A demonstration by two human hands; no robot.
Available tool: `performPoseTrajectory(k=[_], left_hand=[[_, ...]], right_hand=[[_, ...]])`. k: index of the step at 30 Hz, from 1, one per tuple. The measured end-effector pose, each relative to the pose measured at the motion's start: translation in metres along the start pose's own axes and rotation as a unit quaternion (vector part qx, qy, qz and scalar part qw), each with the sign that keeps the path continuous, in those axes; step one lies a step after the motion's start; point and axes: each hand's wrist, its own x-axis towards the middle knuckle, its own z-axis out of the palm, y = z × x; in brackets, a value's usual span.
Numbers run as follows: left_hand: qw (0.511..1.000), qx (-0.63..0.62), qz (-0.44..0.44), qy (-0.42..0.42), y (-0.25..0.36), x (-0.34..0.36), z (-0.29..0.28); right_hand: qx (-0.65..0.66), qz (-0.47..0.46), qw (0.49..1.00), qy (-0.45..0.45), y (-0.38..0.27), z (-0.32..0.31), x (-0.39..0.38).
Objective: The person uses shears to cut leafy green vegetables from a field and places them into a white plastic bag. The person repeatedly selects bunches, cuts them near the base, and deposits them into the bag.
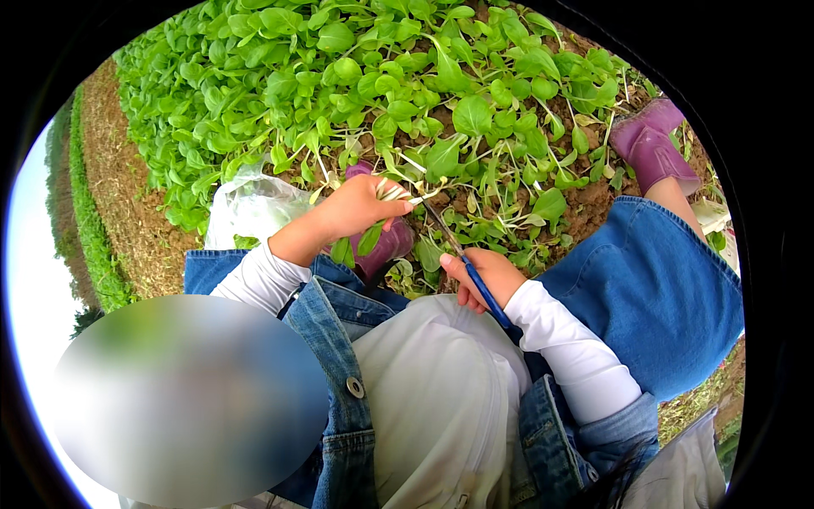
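Observation:
My left hand [360,208] is closed on a small bunch of leafy seedlings [368,239], with pale stems pointing right and leaves hanging below. My right hand [492,276] grips a blue-handled knife [475,276]; its long narrow blade reaches up to the stems beside my left fingers. Beneath both hands are loose green plants and cut stems on brown soil.
A dense bed of leafy plants [339,68] spreads ahead. A clear plastic bag [250,208] lies left of my left hand. My purple boots [653,144] stand among the plants on either side. A straw-strewn strip [127,195] runs along the left.

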Motion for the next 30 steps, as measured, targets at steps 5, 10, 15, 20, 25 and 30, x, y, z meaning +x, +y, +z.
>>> performPoseTrajectory(k=[5,10,15,20,25,30], left_hand=[[0.999,0.011,0.028,0.011,-0.008,0.003,0.014],[0.998,0.054,0.030,0.012,-0.005,0.005,0.015],[0.998,0.054,0.032,-0.001,-0.009,0.009,0.015],[0.993,0.098,0.065,-0.002,-0.012,0.010,0.018],[0.948,0.245,0.201,0.039,-0.025,0.025,0.031],[0.908,0.367,0.186,0.083,-0.046,0.045,0.015]], right_hand=[[-0.047,0.004,0.999,0.015,0.006,-0.003,-0.001],[-0.047,0.007,0.999,0.006,0.007,-0.005,-0.002],[-0.066,0.008,0.998,0.012,0.005,-0.005,-0.002],[-0.104,0.011,0.994,0.004,0.009,-0.005,0.002],[-0.134,0.067,0.989,0.001,0.007,-0.004,0.003],[-0.215,0.106,0.970,0.039,0.016,-0.014,0.012]])
